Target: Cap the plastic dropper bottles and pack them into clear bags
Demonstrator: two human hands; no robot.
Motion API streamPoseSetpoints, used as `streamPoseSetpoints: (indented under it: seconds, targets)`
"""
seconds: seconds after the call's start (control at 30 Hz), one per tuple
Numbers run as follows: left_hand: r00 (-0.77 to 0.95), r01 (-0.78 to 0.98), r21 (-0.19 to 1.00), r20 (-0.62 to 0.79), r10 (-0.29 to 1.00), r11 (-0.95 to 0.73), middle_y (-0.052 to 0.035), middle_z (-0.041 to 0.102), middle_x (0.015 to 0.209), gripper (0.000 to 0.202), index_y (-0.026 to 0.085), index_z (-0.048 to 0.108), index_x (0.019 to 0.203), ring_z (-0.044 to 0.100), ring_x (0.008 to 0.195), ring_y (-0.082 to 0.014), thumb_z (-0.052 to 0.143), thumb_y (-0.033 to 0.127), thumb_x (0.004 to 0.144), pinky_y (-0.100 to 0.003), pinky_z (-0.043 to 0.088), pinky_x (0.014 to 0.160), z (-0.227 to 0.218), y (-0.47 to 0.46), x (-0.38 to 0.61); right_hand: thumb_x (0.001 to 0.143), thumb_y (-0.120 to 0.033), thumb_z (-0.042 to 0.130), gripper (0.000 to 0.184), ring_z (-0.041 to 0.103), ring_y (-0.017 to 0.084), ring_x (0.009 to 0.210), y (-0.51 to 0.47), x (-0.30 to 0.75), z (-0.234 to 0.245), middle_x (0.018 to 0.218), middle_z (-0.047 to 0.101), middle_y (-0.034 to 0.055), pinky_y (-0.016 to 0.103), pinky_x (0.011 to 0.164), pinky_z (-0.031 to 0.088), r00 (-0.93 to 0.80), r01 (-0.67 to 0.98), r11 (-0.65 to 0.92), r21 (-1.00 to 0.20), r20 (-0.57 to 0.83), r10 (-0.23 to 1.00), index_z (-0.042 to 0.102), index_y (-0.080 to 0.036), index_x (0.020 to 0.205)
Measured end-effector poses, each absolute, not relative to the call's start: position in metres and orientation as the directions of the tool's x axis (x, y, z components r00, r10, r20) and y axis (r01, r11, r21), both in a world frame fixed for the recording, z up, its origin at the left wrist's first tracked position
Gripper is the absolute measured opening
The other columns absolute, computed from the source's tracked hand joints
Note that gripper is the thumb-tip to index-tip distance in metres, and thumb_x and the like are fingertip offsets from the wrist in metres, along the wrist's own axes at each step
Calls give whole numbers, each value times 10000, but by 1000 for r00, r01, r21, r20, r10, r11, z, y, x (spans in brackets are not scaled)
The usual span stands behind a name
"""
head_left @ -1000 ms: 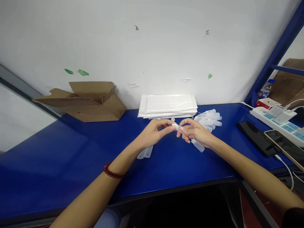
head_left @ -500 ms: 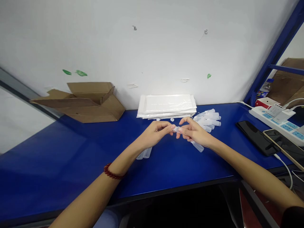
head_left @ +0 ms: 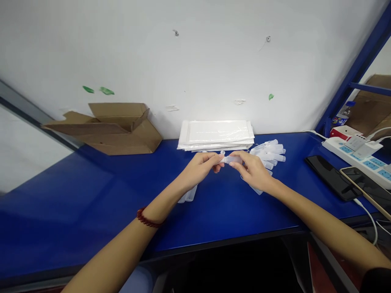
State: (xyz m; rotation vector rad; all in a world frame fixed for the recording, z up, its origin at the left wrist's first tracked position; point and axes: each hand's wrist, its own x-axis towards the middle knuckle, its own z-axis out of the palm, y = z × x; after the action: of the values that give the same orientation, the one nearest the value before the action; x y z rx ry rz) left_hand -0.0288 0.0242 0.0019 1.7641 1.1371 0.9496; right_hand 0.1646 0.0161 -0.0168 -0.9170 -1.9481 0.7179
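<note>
Above the blue table (head_left: 91, 195), both my hands meet on one small clear plastic tube (head_left: 229, 159). My left hand (head_left: 200, 167) pinches its left end with closed fingers. My right hand (head_left: 252, 169) grips its right end, fingers curled over it. A pile of several similar clear tubes (head_left: 271, 154) lies just behind my right hand. One tube (head_left: 255, 189) pokes out under my right wrist, and two tubes (head_left: 188, 194) lie under my left wrist. A red bead bracelet (head_left: 146, 219) circles my left forearm.
A stack of white plastic bags (head_left: 216, 134) rests against the wall. An open cardboard box (head_left: 113, 128) stands at the back left. Two phones (head_left: 331, 177) and a white power strip (head_left: 357, 154) with cables lie at the right, near a blue shelf frame (head_left: 354, 73).
The tube has turned from slanted to nearly level and risen slightly. My right hand rotated over it, so its fingers now cover the tube's right end.
</note>
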Motion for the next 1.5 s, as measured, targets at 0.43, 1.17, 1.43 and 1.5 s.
streamPoseSetpoints:
  seconds: [0.43, 1.17, 1.43, 1.5]
  targets:
    - [353, 487, 691, 403, 844, -534, -41, 691, 727, 333, 172, 672, 735, 596, 673, -179, 549, 446, 878, -280, 437, 648, -5, 16, -21, 768, -522, 728, 497, 146, 26, 402, 17, 164, -5, 497, 250, -115, 180, 354, 139, -405, -145, -237, -961, -160, 900, 359, -220, 629]
    - [146, 269, 919, 258, 955, -289, 16, 521, 460, 254, 164, 632, 512, 433, 444, -88, 675, 328, 701, -207, 350, 446, 14, 12, -24, 860, -562, 511, 416, 295, 75, 474, 21, 163, -16, 570, 380, -52, 234, 448, 219, -284, 149, 258, -955, 209, 936, 481, -192, 672]
    - [118, 258, 952, 135, 984, -161, 15, 489, 485, 391, 136, 660, 609, 409, 421, -77, 619, 476, 796, -197, 325, 407, 12, 20, -29, 803, -621, 543, 479, 274, 80, 481, 19, 165, -11, 538, 301, -67, 234, 453, 212, -268, 75, 243, -967, 215, 939, 388, -219, 595]
    - [235, 282, 950, 69, 969, -136, -3, 534, 528, 455, 129, 669, 647, 453, 446, -86, 598, 546, 813, -207, 373, 433, 11, 20, -28, 800, -621, 548, 473, 270, 81, 480, 20, 165, -11, 533, 299, -69, 233, 452, 209, -278, 73, 251, -965, 222, 934, 409, -215, 599]
